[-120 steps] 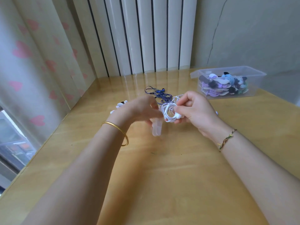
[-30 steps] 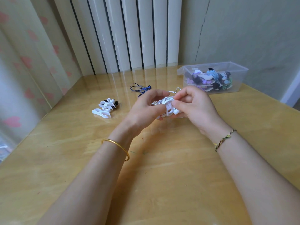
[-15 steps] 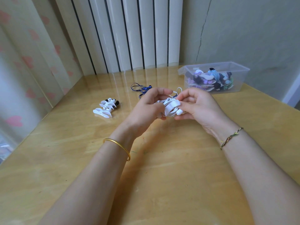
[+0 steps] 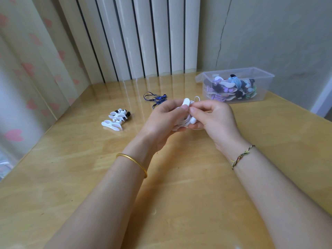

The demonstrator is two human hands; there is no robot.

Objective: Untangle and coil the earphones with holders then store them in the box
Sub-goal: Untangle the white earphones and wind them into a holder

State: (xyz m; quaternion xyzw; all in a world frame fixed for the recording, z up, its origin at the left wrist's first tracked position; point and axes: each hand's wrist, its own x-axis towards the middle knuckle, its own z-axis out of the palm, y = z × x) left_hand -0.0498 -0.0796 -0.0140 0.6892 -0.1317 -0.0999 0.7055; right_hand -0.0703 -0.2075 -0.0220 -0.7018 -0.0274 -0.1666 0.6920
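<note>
Where the glossy wooden table (image 4: 179, 203) meets blinds (image 4: 143, 36) and a cracked wall (image 4: 269, 33), the box (image 4: 265, 81) sits. Above the table, the left hand (image 4: 161, 121) and right hand (image 4: 217, 119) pinch white earphones (image 4: 192, 120), near blue earphones (image 4: 158, 99) and holders (image 4: 116, 119).

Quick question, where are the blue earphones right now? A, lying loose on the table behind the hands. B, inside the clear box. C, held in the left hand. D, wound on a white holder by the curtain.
A: the blue earphones lie uncoiled on the table, just beyond the left hand and right hand, which hold the white earphones, and apart from the clear box.
</note>
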